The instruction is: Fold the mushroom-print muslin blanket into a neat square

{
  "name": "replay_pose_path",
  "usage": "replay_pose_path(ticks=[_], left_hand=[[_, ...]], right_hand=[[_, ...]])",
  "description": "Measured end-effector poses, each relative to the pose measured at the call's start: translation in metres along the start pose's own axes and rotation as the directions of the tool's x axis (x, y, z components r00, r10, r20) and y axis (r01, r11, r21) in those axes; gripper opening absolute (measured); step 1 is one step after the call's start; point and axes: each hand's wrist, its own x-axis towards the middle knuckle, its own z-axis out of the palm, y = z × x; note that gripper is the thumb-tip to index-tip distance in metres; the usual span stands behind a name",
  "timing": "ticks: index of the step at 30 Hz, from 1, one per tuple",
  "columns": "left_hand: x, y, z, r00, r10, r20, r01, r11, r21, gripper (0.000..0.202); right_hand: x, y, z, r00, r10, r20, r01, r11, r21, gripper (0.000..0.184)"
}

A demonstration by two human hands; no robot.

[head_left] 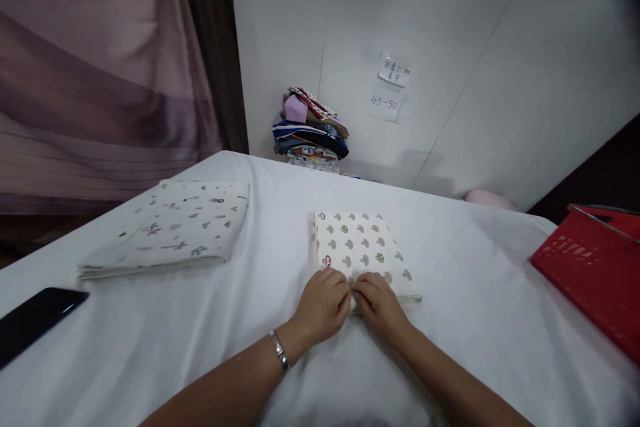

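Head view: mushroom-print cloth pinched at its near edge

Folded into a flat, roughly four-sided packet, the mushroom-print cloth lies near the middle of the table. From where I stand its fabric looks matte and cream-coloured, scattered with grey mushrooms and a few in red and green; a rounded, layered fold shows along the near right edge. The left hand grips that near edge with fingers curled in, and the right hand pinches it just beside, fingers bent. A shiny metal bracelet rings the left wrist.

Soft creases run through the white cover of the table. On the left side sits a wider folded cloth, pale with grey motifs, its near edge thick with layers. Close to it lies a flat, glossy black phone. Far right is a red bag with a thin handle. Beyond the table, a soft, uneven stack of fabrics slumps by the smooth pale wall.
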Motion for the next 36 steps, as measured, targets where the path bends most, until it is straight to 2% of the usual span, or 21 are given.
replay_pose_path(ticks=[3, 5, 8, 10, 12, 15, 17, 19, 22, 26, 29, 31, 33, 36], left_hand=[[0.002, -0.001, 0.001, 1.0, -0.023, 0.006, 0.023, 0.999, 0.025, 0.015], [0.002, -0.001, 0.002, 0.999, -0.036, 0.021, 0.036, 0.999, 0.033, 0.015], [0.002, 0.0, 0.003, 0.998, -0.048, 0.03, 0.047, 0.998, 0.042, 0.015], [0.002, 0.001, 0.003, 0.998, -0.059, 0.032, 0.057, 0.997, 0.047, 0.016], [0.002, 0.001, 0.002, 0.997, -0.069, 0.041, 0.067, 0.997, 0.048, 0.016], [0.003, 0.002, 0.002, 0.996, -0.072, 0.048, 0.07, 0.997, 0.043, 0.017], [0.002, 0.001, 0.002, 0.997, -0.069, 0.04, 0.067, 0.997, 0.037, 0.017], [0.001, 0.001, 0.003, 0.997, -0.067, 0.035, 0.066, 0.997, 0.03, 0.017], [-0.002, 0.0, 0.006, 0.997, -0.064, 0.031, 0.063, 0.998, 0.021, 0.015], [-0.003, 0.0, 0.007, 0.998, -0.062, 0.004, 0.062, 0.998, 0.023, 0.014], [-0.003, 0.003, 0.003, 0.998, -0.065, 0.019, 0.065, 0.998, 0.012, 0.017], [-0.004, 0.007, 0.001, 0.997, -0.031, 0.076, 0.033, 0.999, -0.023, 0.016], [-0.006, 0.013, 0.001, 0.988, 0.043, 0.151, -0.032, 0.997, -0.075, 0.015], [-0.01, 0.019, 0.007, 0.959, 0.143, 0.246, -0.113, 0.985, -0.133, 0.041]], right_hand=[[0.009, 0.004, -0.014, 0.997, 0.052, 0.05, -0.058, 0.992, 0.112, 0.019], [0.02, 0.016, -0.026, 0.997, 0.075, 0.027, -0.077, 0.989, 0.124, 0.018], [0.034, 0.05, -0.038, 0.992, 0.09, -0.086, -0.094, 0.995, -0.044, 0.021], [0.038, 0.076, -0.039, 0.992, 0.109, -0.07, -0.121, 0.971, -0.207, 0.032], [0.036, 0.097, -0.034, 0.991, 0.131, -0.016, -0.13, 0.946, -0.296, 0.039], [0.029, 0.113, -0.025, 0.987, 0.16, 0.021, -0.147, 0.944, -0.296, 0.043], [0.025, 0.117, -0.023, 0.978, 0.208, 0.001, -0.202, 0.948, -0.245, 0.045], [0.021, 0.121, -0.024, 0.949, 0.306, -0.071, -0.314, 0.935, -0.167, 0.045], [0.014, 0.13, -0.029, 0.87, 0.466, -0.163, -0.477, 0.879, -0.032, 0.049], [0.013, 0.132, -0.036, 0.802, 0.586, -0.11, -0.585, 0.81, 0.046, 0.068], [0.019, 0.124, -0.045, 0.749, 0.663, 0.002, -0.657, 0.741, 0.137, 0.078], [0.025, 0.125, -0.055, 0.712, 0.697, 0.086, -0.697, 0.686, 0.209, 0.083], [0.032, 0.136, -0.067, 0.703, 0.706, 0.091, -0.706, 0.674, 0.217, 0.085], [0.042, 0.163, -0.084, 0.701, 0.712, 0.045, -0.713, 0.696, 0.086, 0.082]])
